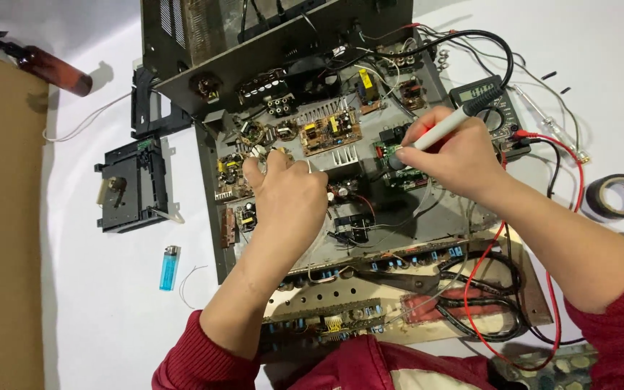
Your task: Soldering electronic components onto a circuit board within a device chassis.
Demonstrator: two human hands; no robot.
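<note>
Head view: the right hand (456,155) pinches a white soldering iron (445,124) like a pen, its tip lowered onto a small green circuit board (399,170) inside the open metal chassis (399,231), for fine control. The left hand (287,195) curls down on parts left of that board, seemingly steadying them; whether it grips anything I cannot tell

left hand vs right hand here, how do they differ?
The left hand holds no tool that shows; its fingers curl down onto the small circuit boards at the left of the open metal chassis. The right hand grips a white pen-shaped tool with a black cord like a pencil, tip down on the green board further right. Whether the left pinches anything is hidden. Both wear red sleeves and work inside the same chassis.
</note>
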